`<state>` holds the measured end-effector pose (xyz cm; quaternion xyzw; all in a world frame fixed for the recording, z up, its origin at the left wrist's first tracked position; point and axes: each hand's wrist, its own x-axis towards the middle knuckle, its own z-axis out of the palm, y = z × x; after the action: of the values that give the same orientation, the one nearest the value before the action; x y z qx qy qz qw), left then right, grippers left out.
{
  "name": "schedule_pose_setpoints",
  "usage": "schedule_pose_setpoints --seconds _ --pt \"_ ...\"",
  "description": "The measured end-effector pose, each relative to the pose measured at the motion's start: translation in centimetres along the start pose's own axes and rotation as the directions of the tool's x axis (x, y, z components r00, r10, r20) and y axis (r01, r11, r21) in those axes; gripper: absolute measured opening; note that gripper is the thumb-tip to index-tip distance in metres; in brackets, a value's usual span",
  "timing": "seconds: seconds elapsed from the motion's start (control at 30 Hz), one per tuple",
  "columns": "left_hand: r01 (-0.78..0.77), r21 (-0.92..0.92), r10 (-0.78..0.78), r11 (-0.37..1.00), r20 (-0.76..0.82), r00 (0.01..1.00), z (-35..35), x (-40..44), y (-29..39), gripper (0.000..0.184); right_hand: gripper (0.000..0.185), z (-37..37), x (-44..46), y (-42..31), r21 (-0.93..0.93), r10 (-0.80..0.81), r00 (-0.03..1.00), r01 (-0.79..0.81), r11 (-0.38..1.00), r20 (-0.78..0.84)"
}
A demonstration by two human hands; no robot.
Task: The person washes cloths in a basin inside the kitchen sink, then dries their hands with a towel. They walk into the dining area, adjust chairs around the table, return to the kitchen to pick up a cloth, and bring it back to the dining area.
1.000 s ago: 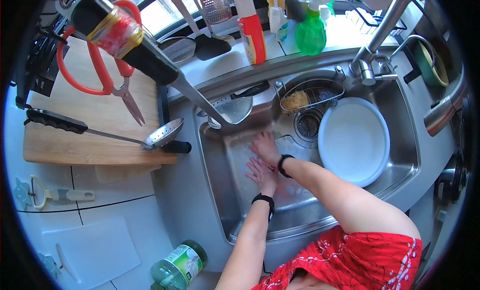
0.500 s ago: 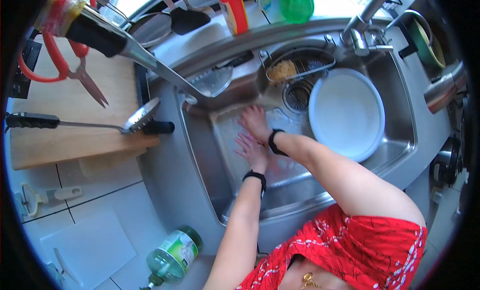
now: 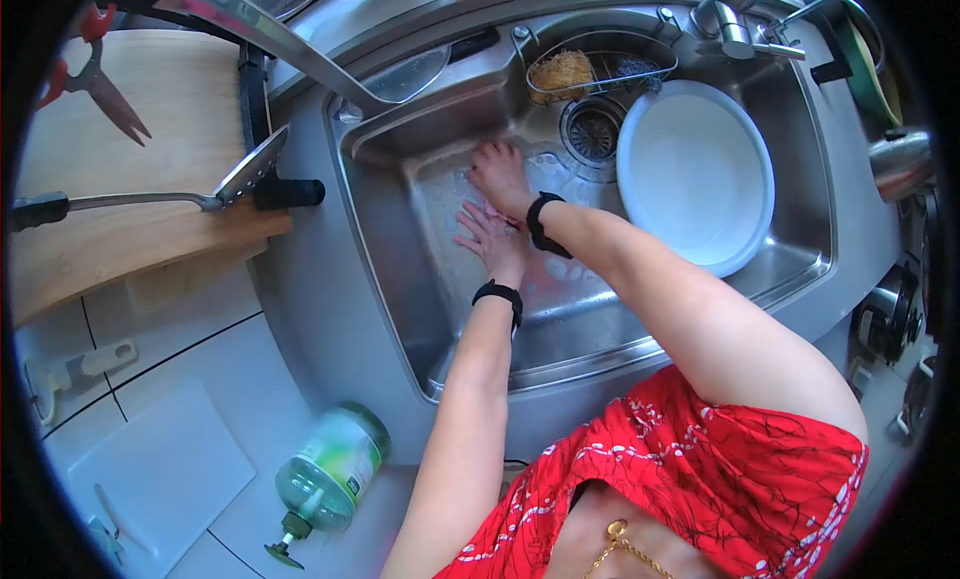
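2 hands meet at a pinkish item [image 3: 499, 214] in the sink [image 3: 590, 324], handling apparently unfinished: left hand [image 3: 494, 247] spread, right hand's [image 3: 502, 179] grip unclear.

"What is the person wearing?"

"A bright red fabric garment [image 3: 720, 469], printed with thin, tangled black lines and small white blotches, some strung in rows like beads."

"And the arms?"

"Both forearms are uncovered, and the left hand [image 3: 490, 241] and right hand [image 3: 502, 179] are bare."

"Anything around the wrists?"

"A black band on each. The black left wristband [image 3: 498, 297] looks narrow, with a small pale sliver at its edge; the black right wristband [image 3: 545, 225] looks broader."

"Any jewellery?"

"A gold-coloured link chain [image 3: 650, 560] with a round gold-coloured piece [image 3: 617, 529], its fine detail too small to read."
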<state>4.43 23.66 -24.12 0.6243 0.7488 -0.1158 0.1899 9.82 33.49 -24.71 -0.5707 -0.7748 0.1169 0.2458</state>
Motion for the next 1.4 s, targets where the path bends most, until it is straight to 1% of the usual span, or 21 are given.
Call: schedule_pose_setpoints --seconds 0.03,0.07,0.17,0.23,0.33,0.37,0.43,0.53,0.63,0.67,0.73,0.77,0.83,0.93,1.03,1.1,1.2,1.23,1.33,1.37,1.4 --pt "0.007 0.04 -0.007 0.999 -0.022 1.0 0.8 0.4 -0.1 0.073 0.021 -0.2 0.3 0.2 -0.019 -0.001 0.992 -0.001 1.0 -0.13" --pt "0.016 0.076 -0.012 0.997 -0.045 0.999 1.7 0.7 0.0 0.073 0.021 -0.8 -0.6 0.4 0.019 0.041 0.997 -0.04 0.999 -0.068" --pt "-0.075 -0.146 0.068 0.986 -0.053 0.996 0.0 -0.3 -0.2 0.069 0.019 -5.1 -6.0 -1.1 0.152 0.125 0.982 -0.147 0.977 0.143" --pt "-0.078 -0.099 0.071 0.992 -0.077 0.995 0.5 -0.1 -0.3 0.069 0.018 -6.8 -9.0 -0.9 0.277 0.101 0.95 -0.187 0.943 0.296" --pt "-0.045 -0.038 0.044 0.998 -0.032 0.999 0.6 0.3 -0.3 0.071 0.016 -4.6 -6.1 -0.8 0.205 0.034 0.972 -0.084 0.975 0.234" --pt "-0.027 -0.02 0.027 0.999 -0.003 1.0 0.3 0.1 -0.2 0.072 0.016 -3.5 -4.3 0.2 0.168 -0.085 0.973 0.049 0.985 0.214" --pt "-0.005 0.016 0.004 1.0 0.086 0.996 -1.0 0.0 0.6 0.072 0.017 -1.8 -0.6 0.2 0.013 0.028 0.966 -0.033 0.999 0.256" --pt "-0.032 0.025 0.029 0.999 0.102 0.994 -1.1 0.2 -0.1 0.07 0.022 -0.7 0.5 0.3 0.007 0.038 0.994 -0.037 0.999 -0.104" --pt "-0.07 -0.021 0.072 0.997 0.105 0.992 -1.9 -0.9 -0.1 0.073 0.027 -4.8 -3.7 -1.3 0.12 0.152 0.972 -0.174 0.977 0.178" --pt "-0.08 -0.041 0.084 0.996 0.108 0.991 -2.4 -0.8 -0.1 0.074 0.03 -5.2 -5.9 -1.5 0.24 0.237 0.935 -0.301 0.923 0.262" --pt "-0.096 0.09 0.097 0.991 -0.014 0.995 0.2 -0.5 -0.6 0.072 0.028 -5.8 -9.7 -1.1 0.329 0.075 0.979 -0.135 0.934 0.19" --pt "-0.099 0.16 0.111 0.982 -0.071 0.991 1.7 -0.2 -1.0 0.071 0.027 -4.8 -9.3 -1.1 0.27 0.049 0.98 -0.101 0.958 0.192" --pt "-0.104 0.075 0.109 0.992 -0.066 0.992 1.7 0.2 -1.0 0.073 0.024 -4.0 -6.2 -1.1 0.14 0.012 0.98 -0.041 0.989 0.197" --pt "-0.077 -0.01 0.077 0.997 -0.056 0.995 1.2 0.3 -0.7 0.076 0.021 -1.6 -1.1 0.4 -0.05 -0.159 0.943 0.181 0.982 0.292" --pt "-0.077 -0.021 0.076 0.997 -0.057 0.995 1.4 -0.1 -0.7 0.079 0.021 -1.4 -0.5 -0.2 0.02 -0.012 1.0 0.012 1.0 0.016" --pt "-0.122 -0.044 0.116 0.992 -0.115 0.987 1.4 -0.1 -0.9 0.078 0.02 -3.5 -3.1 -0.7 0.134 0.048 0.99 -0.066 0.989 0.134" --pt "-0.098 0.035 0.097 0.995 0.032 0.995 -0.9 -0.6 -0.4 0.076 0.02 -5.9 -8.5 -0.4 0.233 0.062 0.967 -0.121 0.965 0.247" --pt "-0.098 0.072 0.102 0.993 -0.042 0.994 -0.6 -0.7 -0.2 0.074 0.02 -6.1 -9.3 -0.4 0.261 0.057 0.959 -0.132 0.956 0.276" --pt "-0.093 -0.065 0.093 0.994 0.008 0.996 -1.0 -0.6 -0.3 0.073 0.02 -3.8 -5.4 0.0 0.176 -0.033 0.947 -0.025 0.984 0.32" --pt "-0.101 -0.062 0.096 0.993 -0.072 0.993 -0.2 -0.5 -0.4 0.074 0.022 -3.0 -3.5 0.1 0.063 -0.054 0.938 0.035 0.997 0.343" --pt "-0.08 -0.037 0.079 0.996 -0.035 0.996 -0.5 -0.6 -0.3 0.074 0.023 -2.3 -1.6 0.2 0.059 -0.027 0.959 0.01 0.998 0.283"
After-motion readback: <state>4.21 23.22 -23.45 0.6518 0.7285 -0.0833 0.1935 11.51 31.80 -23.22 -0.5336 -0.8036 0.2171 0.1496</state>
